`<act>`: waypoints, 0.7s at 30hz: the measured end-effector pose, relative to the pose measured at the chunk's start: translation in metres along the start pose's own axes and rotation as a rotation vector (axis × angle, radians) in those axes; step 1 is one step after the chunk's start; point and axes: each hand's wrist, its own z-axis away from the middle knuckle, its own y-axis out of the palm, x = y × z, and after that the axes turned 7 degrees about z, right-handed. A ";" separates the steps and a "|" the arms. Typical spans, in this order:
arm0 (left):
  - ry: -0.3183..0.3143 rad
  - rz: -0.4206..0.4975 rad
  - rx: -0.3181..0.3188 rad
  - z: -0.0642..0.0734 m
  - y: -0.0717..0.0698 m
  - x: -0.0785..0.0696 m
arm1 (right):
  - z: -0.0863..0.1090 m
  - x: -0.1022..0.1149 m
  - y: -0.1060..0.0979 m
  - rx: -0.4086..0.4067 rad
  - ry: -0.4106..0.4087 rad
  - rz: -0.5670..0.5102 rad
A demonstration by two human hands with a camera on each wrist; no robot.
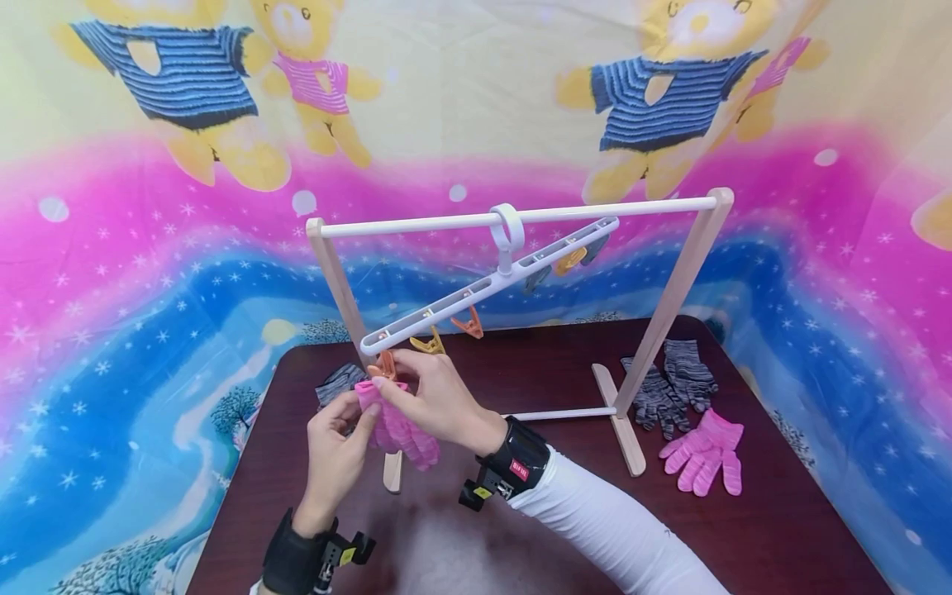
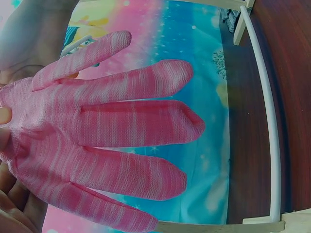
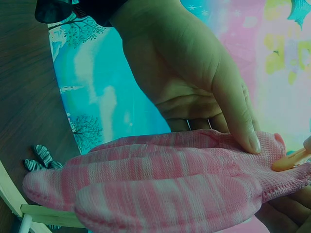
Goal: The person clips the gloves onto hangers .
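A pink striped knit glove [image 1: 405, 430] hangs fingers down below the left end of a white clip hanger [image 1: 446, 310]. My left hand [image 1: 335, 450] pinches its cuff between thumb and fingers. With thumb and fingers, my right hand [image 1: 446, 405] grips an orange clip [image 1: 384, 366] at that end of the hanger. In the right wrist view the tip of the clip [image 3: 286, 162] lies at the cuff opening, and the left thumb presses the glove [image 3: 184, 179]. The left wrist view shows the glove [image 2: 116, 116] with its fingers spread.
The hanger hangs tilted from the white bar [image 1: 617, 209] of a wooden rack [image 1: 669, 306]. Other clips, a yellow one [image 1: 427, 341] and an orange one [image 1: 470, 324], hang along it. Grey gloves [image 1: 687, 372] and a pink glove [image 1: 705, 454] lie right; another grey glove [image 1: 340, 382] lies left.
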 end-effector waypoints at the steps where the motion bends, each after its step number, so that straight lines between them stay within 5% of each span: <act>1: -0.003 0.001 0.000 0.000 0.000 0.000 | 0.000 0.000 0.000 -0.002 0.002 0.004; 21: -0.017 0.030 0.005 0.000 0.001 0.005 | 0.002 -0.007 0.000 -0.019 0.001 0.048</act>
